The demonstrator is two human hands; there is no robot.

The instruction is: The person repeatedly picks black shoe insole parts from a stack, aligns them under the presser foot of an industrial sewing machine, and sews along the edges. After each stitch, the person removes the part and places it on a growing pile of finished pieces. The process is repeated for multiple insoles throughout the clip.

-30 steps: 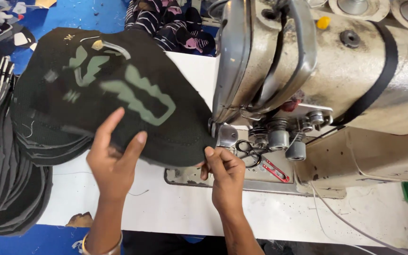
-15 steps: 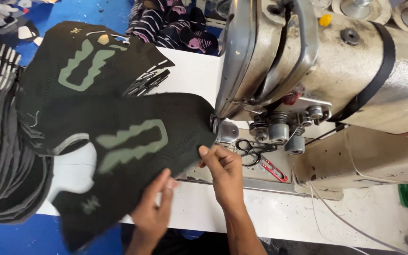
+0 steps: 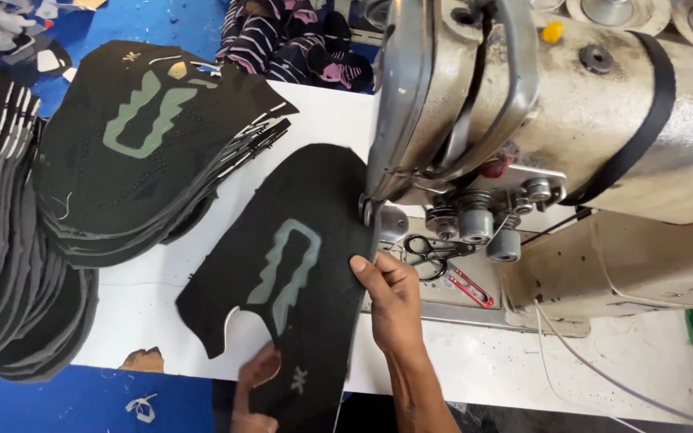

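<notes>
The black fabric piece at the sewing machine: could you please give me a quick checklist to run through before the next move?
1. Right hand on the black fabric piece edge: ok.
2. Left hand under its lower end: ok.
3. Piece edge at the sewing machine head: ok.
4. Fingers clear of needle: cannot tell, needle hidden.
5. Scissors off the piece: ok.
6. Stack of cut pieces apart from it: ok.

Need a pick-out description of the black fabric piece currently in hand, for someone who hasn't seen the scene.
Start at the big beige sewing machine on the white table. Directly left of its head lies one black mesh fabric piece with a grey-green outlined patch, pinched by the right hand at its edge and the left hand underneath. Unlike the stack of identical pieces farther left, it lies single and is the only one held.
</notes>
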